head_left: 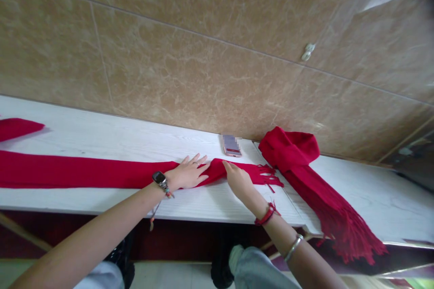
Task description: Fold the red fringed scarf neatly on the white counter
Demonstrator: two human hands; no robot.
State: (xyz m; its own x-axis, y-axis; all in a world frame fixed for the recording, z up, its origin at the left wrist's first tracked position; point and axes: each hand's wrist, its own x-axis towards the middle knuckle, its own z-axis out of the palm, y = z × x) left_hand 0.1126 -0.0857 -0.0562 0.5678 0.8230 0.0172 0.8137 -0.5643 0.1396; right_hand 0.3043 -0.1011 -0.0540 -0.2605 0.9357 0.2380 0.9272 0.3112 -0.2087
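A long red scarf (pixel 84 172) lies stretched flat along the white table (pixel 111 137), its fringed end (pixel 269 175) pointing right. My left hand (pixel 188 172) rests flat on the scarf near that end, fingers spread, a watch on the wrist. My right hand (pixel 238 180) lies on the scarf just right of it, fingers pressed down on the cloth close to the fringe, red cords and a metal bangle on the wrist.
A second red scarf (pixel 305 162) lies bunched at the right, its fringe hanging over the table's front edge. A phone (pixel 232 145) sits by the tiled wall behind my hands. Another piece of red cloth (pixel 15 127) shows at far left.
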